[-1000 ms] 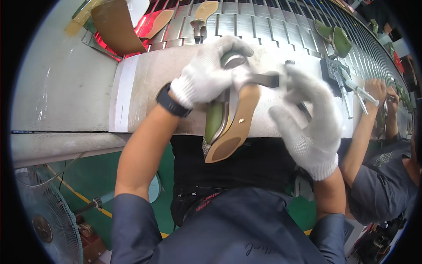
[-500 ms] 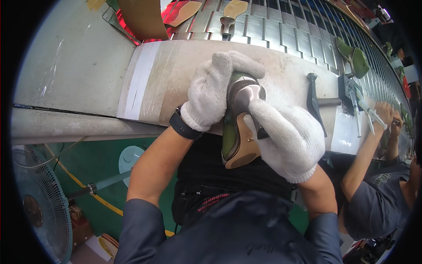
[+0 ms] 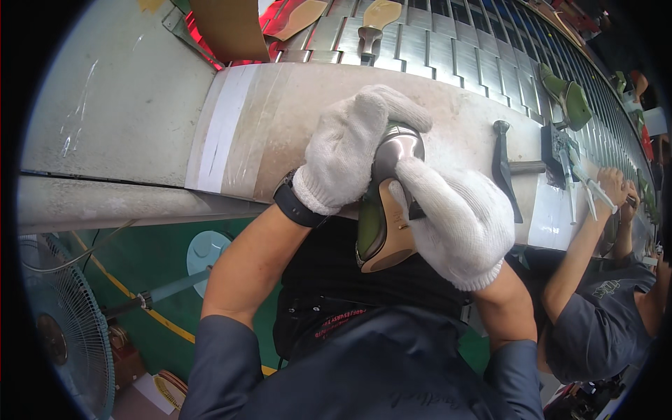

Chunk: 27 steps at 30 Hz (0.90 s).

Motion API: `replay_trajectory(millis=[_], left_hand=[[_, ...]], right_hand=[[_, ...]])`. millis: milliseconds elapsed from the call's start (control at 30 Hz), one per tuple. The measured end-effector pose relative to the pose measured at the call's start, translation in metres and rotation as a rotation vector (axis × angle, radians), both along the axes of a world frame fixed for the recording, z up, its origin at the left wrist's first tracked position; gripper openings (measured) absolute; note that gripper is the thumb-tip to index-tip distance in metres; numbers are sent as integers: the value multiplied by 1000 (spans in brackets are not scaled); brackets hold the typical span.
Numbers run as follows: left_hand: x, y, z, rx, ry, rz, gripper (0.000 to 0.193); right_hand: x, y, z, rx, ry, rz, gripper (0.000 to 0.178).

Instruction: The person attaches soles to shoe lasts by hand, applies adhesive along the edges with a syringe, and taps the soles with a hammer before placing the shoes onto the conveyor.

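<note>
A green high-heeled shoe (image 3: 372,225) with a tan sole (image 3: 397,242) and a glossy brownish-grey heel part (image 3: 399,154) is held over the bench's near edge. My left hand (image 3: 353,143), in a white knit glove, wraps round its upper end, thumb and fingers closed. My right hand (image 3: 462,220), gloved alike, closes on the shoe from the right, its index finger lying against the glossy part. A small dark piece shows beneath the right fingers; what it is I cannot make out.
A dark hammer (image 3: 502,168) lies on the bench (image 3: 280,126), beside a dark block with pale plastic tools (image 3: 584,178). Beyond runs a slatted metal conveyor (image 3: 448,52) carrying shoes (image 3: 570,98). A co-worker's arms (image 3: 581,238) are at right, a fan (image 3: 66,329) at lower left.
The shoe and my left hand have shifted slightly right. My right hand keeps nearly the same place. Shoes on the conveyor have moved a little to the right.
</note>
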<state>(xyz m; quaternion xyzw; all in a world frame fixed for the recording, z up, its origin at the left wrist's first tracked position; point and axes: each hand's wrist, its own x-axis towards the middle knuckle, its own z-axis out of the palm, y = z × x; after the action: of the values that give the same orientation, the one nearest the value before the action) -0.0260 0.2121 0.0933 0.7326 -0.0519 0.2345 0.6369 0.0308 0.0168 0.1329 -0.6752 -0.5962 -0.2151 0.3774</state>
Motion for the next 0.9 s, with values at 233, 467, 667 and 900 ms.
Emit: replay_trajectory(millis=[233, 467, 667, 900], left_hand=[[28, 9, 16, -127, 127, -182, 51], [43, 28, -5, -332, 151, -1, 35], [69, 1, -2, -86, 1, 61, 28], [74, 2, -13, 373, 94, 155, 27]], right_hand=[[40, 13, 10, -13, -142, -20, 40], [57, -15, 6, -149, 987, -213, 24], [63, 4, 55, -388, 352, -98, 40], [65, 14, 46, -741, 15, -403, 31]])
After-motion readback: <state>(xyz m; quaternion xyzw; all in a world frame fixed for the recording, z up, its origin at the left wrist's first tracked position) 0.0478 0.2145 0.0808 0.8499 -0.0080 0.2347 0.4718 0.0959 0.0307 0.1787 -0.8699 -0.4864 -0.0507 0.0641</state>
